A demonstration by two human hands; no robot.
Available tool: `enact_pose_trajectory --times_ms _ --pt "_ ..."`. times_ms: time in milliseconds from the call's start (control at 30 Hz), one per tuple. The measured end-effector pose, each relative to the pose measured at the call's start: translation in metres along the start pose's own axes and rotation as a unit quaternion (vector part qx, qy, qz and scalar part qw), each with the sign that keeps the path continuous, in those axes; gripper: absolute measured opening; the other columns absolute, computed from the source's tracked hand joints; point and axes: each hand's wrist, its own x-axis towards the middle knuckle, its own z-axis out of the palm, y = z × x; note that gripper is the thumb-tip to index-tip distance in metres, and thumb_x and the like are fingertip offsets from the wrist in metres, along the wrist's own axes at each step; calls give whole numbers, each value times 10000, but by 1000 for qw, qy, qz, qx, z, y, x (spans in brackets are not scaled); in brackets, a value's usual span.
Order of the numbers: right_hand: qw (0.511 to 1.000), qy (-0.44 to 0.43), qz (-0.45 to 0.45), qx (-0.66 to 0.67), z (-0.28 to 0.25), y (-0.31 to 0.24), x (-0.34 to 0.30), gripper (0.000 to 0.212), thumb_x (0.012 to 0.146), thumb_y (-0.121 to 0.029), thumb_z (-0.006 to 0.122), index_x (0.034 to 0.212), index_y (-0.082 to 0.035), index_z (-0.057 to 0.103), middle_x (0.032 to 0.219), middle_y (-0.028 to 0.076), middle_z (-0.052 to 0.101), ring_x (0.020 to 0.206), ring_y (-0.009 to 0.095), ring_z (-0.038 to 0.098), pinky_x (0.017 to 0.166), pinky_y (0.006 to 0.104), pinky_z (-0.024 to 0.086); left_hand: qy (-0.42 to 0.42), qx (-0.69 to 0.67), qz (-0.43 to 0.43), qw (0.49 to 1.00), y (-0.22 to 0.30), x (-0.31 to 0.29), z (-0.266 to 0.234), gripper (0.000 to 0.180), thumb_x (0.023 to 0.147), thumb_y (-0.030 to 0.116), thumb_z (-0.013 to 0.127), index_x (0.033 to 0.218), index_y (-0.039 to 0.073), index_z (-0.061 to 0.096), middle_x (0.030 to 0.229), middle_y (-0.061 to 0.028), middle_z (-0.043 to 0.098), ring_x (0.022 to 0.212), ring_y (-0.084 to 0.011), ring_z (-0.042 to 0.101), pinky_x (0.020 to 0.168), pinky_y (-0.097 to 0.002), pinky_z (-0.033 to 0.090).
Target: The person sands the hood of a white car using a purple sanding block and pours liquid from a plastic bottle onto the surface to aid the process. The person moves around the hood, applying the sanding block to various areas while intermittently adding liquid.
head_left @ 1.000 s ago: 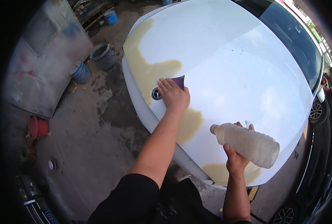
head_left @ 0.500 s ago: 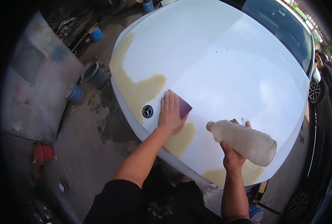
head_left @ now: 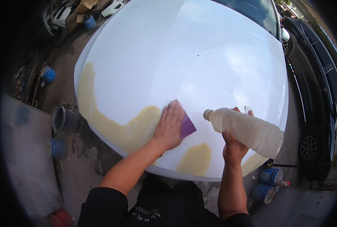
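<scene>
**Flat hand on sheet, bottle tipped over hood**

We see the left hand (head_left: 171,126) at frame center, fingers straight and together, palm pressed flat on a purple sheet (head_left: 186,126) lying on the white car hood (head_left: 198,56), beside a yellow patch (head_left: 132,128). Left forearm runs in from lower left. Right hand (head_left: 233,145), center right, is wrapped tight around a plastic bottle (head_left: 248,130) of milky liquid, tipped sideways, neck pointing left toward the sheet. Blue buckets (head_left: 268,183) sit lower right.
</scene>
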Motion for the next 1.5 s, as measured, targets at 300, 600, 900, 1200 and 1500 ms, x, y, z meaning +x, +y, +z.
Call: enact_pose_trajectory --times_ms 300,600,900,1200,1500 --pt "999 42 -28 -18 24 -8 -17 997 788 -94 814 1515 -19 137 1403 227 473 1310 312 463 1096 494 406 -13 14 -99 995 -79 133 -44 861 982 546 375 1529 -58 95 1619 -220 35 1512 -319 -22 1229 -427 1" --pt "995 93 -27 -2 -4 -11 -28 1021 779 -88 821 1522 -23 123 1413 218 465 1309 316 457 1091 495 414 -41 21 -95 994 -51 87 -37 838 987 488 384 1517 -87 85 1615 -239 26 1512 -334 -33 1225 -430 -4" --pt "993 117 -2 26 -16 -8 -30 1034 760 -76 829 1521 -25 131 1417 220 459 1302 311 462 1088 489 417 -111 8 3 994 29 56 -16 951 932 556 470 1519 -80 77 1612 -245 18 1509 -356 -19 1227 -449 14" --pt "998 61 -32 10 -3 4 -19 1002 779 -68 801 1518 -31 126 1403 219 474 1291 307 479 1077 480 430 -26 35 -250 967 -127 139 -57 938 970 628 317 1524 -76 43 1617 -238 0 1509 -334 -60 1218 -423 -21" --pt "996 79 -43 29 59 32 27 956 793 -51 790 1511 -36 158 1383 216 503 1292 299 486 1091 486 414 -75 33 -122 989 -158 97 -51 946 962 623 359 1523 -76 58 1614 -241 7 1510 -339 -28 1226 -417 3"
